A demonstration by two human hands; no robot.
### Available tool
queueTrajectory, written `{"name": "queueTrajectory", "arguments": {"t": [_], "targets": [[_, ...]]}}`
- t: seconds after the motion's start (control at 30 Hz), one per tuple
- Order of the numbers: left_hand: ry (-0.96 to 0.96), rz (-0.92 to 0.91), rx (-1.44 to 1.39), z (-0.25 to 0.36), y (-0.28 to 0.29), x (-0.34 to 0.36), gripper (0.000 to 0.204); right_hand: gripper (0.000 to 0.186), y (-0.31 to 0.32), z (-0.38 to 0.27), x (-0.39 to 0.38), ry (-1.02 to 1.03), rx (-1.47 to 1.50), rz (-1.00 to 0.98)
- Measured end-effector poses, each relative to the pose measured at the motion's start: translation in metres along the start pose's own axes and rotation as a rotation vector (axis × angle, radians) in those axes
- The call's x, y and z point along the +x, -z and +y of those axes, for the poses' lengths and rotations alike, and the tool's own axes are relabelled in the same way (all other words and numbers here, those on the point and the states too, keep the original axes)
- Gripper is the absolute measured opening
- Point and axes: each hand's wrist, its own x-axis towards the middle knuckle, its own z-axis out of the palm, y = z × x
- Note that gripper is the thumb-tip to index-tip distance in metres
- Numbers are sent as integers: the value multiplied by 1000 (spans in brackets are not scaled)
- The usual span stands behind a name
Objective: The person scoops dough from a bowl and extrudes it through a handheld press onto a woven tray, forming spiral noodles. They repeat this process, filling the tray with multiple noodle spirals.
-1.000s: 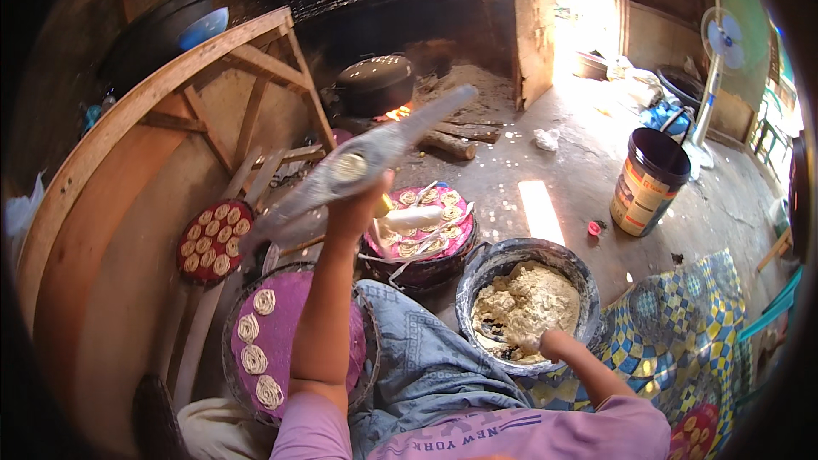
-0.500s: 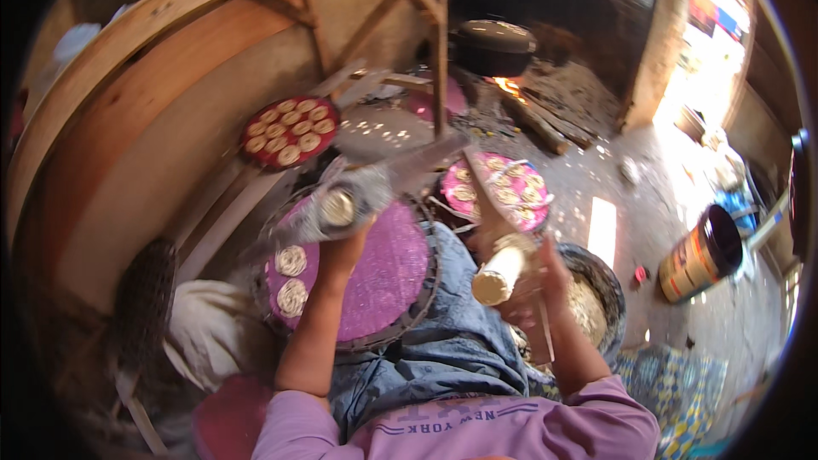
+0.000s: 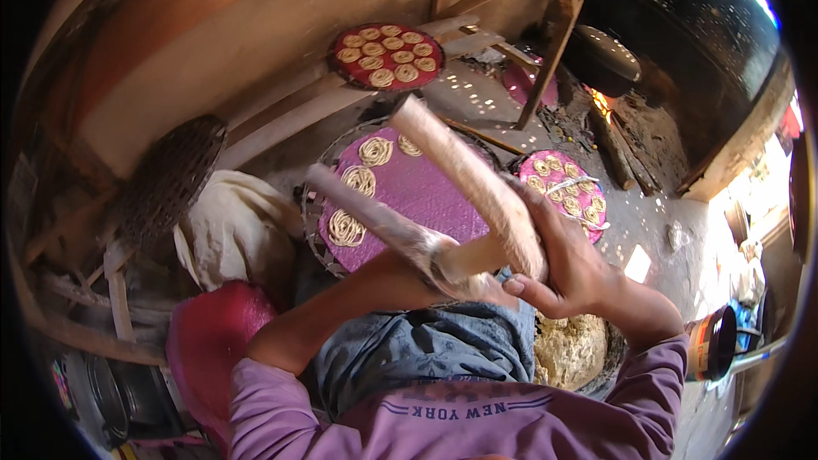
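Observation:
Two bar-like wooden parts of a hand press are in my hands, with a pale wooden cylinder between them. My right hand point(image 3: 571, 264) wraps the end of the upper wooden part point(image 3: 464, 175), its thumb pointing left. The lower wooden part point(image 3: 366, 209) lies over my left hand point(image 3: 417, 277), whose fingers are mostly hidden beneath it. Below the press, a round woven tray covered in purple cloth point(image 3: 426, 192) bears several coils of dough strands point(image 3: 346, 227) along its left and far side. A mass of pale dough point(image 3: 571, 349) sits by my right thigh.
A red-covered tray of dough coils point(image 3: 388, 57) rests on planks at the back. Another pink-covered tray of coils point(image 3: 562, 187) stands on the right. Beyond it, a dark pot point(image 3: 605, 60) stands over a wood fire point(image 3: 601, 104). Left are a dark basket point(image 3: 175, 175) and white cloth point(image 3: 234, 226).
The two press parts, held apart before, are now together, one over the other. My hands have drawn close to each other. The view has swung, shifting the surroundings.

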Motion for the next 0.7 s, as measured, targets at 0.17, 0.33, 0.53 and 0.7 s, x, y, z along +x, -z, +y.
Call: {"name": "queueTrajectory", "arguments": {"t": [0.17, 0.33, 0.53, 0.7], "targets": [[-251, 4, 1, -39, -39, 10, 54, 90, -25, 2, 4, -113, 114, -171], [96, -41, -306, -38, -17, -6, 47, 109, -8, 21, -1, -414, 1141, -406], [-710, 312, -1168, 8, 72, -22, 81, 137, -48, 54, -32, -366, 1601, -922], [-859, 258, -1373, 0, 117, 9, 85, 137, -54, 68, -15, -409, 1719, -894]]}}
